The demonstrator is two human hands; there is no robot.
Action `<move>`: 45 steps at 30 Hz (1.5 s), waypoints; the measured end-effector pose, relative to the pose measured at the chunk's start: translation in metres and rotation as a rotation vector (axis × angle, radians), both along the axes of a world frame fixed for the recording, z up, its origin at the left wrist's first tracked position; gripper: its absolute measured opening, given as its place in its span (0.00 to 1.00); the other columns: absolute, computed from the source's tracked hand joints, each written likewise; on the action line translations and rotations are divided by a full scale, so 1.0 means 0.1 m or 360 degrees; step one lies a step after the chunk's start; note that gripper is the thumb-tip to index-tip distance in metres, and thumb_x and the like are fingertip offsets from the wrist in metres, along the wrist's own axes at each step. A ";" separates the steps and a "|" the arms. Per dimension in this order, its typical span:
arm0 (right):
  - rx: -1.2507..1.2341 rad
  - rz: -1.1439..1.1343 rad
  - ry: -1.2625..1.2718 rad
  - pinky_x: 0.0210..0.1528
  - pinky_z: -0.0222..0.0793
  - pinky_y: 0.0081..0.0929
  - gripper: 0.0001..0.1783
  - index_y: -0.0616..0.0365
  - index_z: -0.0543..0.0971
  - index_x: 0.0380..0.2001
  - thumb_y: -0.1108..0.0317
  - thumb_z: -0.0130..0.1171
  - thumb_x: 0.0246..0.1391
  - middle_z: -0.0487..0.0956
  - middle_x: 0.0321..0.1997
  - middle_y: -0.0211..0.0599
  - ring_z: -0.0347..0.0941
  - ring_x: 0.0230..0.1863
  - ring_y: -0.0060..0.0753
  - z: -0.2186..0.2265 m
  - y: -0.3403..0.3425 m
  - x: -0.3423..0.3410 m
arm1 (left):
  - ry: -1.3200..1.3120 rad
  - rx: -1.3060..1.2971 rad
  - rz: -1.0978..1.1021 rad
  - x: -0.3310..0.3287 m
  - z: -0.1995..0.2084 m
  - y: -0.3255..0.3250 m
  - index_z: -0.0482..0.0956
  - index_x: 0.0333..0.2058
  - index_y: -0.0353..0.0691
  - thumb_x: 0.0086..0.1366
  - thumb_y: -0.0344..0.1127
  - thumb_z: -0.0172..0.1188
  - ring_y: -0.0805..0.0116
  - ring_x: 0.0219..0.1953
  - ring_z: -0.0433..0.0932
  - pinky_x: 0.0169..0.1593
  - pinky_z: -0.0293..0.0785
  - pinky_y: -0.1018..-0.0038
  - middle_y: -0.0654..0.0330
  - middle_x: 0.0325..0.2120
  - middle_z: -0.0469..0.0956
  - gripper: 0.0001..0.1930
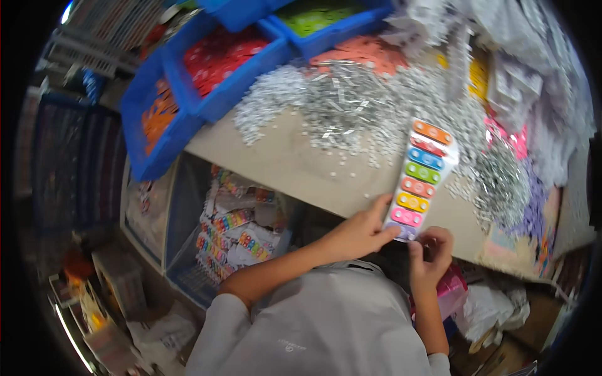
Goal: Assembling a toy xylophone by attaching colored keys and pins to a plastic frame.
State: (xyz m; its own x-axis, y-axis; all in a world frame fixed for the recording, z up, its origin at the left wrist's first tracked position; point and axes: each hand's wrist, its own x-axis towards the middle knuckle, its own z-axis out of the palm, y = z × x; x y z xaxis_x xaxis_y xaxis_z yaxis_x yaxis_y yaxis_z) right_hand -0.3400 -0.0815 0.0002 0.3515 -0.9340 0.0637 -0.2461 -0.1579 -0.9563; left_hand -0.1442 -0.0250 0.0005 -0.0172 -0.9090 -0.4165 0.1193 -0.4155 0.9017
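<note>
A toy xylophone with a white body and a row of bright bars, orange at the far end and purple at the near end, is tilted up over the table's front edge. My left hand grips its near left side, thumb on top by the purple bar. Close to the near right corner is my right hand, its fingers curled toward the thumb; whatever they may hold is too small to make out. Beyond the toy spread heaps of small white pieces and shiny silver strips.
Blue bins at the far left hold red, orange and green bars. White toy bodies pile up at the far right, near purple bars. Below the table, a crate holds several xylophones. A pink bag lies beneath my right arm.
</note>
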 end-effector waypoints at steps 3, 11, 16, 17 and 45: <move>0.0686 0.0103 0.0066 0.25 0.64 0.16 0.12 0.58 0.71 0.42 0.74 0.65 0.59 0.74 0.28 0.28 0.68 0.26 0.14 0.17 -0.21 0.02 | 0.0095 -0.0024 0.0077 -0.04 -0.07 0.01 0.51 0.70 0.33 0.73 0.40 0.60 0.78 0.19 0.72 0.24 0.66 0.77 0.64 0.19 0.76 0.36; 0.1060 0.0438 0.0166 0.13 0.56 0.14 0.11 0.60 0.72 0.45 0.64 0.58 0.68 0.74 0.18 0.27 0.66 0.12 0.16 0.15 -0.33 0.06 | 0.0182 -0.0103 0.0214 -0.08 -0.12 0.04 0.68 0.48 0.33 0.71 0.39 0.62 0.78 0.16 0.68 0.20 0.61 0.74 0.64 0.14 0.72 0.17; 0.0920 0.0516 0.0219 0.14 0.56 0.13 0.12 0.60 0.72 0.46 0.63 0.57 0.69 0.72 0.17 0.26 0.64 0.12 0.15 0.12 -0.37 0.02 | -0.0264 -0.0425 0.0372 -0.21 -0.25 0.03 0.67 0.42 0.34 0.69 0.36 0.63 0.68 0.19 0.72 0.25 0.65 0.66 0.55 0.17 0.73 0.15; 0.0855 0.0528 0.0260 0.13 0.56 0.14 0.12 0.59 0.72 0.46 0.62 0.56 0.70 0.72 0.17 0.25 0.63 0.12 0.14 0.11 -0.37 0.01 | -0.0223 -0.0419 0.0379 -0.21 -0.24 0.02 0.67 0.41 0.34 0.68 0.35 0.63 0.64 0.19 0.73 0.26 0.66 0.64 0.54 0.18 0.73 0.14; -0.0713 0.1923 0.0585 0.29 0.71 0.36 0.14 0.63 0.79 0.44 0.78 0.67 0.54 0.81 0.30 0.47 0.79 0.28 0.45 0.20 0.71 1.28 | 0.1083 0.0790 0.3187 0.37 -3.47 4.01 0.74 0.46 0.44 0.57 0.49 0.68 0.63 0.22 0.73 0.26 0.70 0.61 0.65 0.20 0.71 0.23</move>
State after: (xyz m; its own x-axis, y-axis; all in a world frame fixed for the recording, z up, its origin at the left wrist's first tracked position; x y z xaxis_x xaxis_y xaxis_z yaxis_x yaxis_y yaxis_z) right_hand -0.2118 -0.0108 0.0204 0.9988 0.0489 0.0048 0.0394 -0.7374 -0.6743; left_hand -0.1077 0.3758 -0.3463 0.3521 0.2500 -0.9020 0.7416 0.5133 0.4318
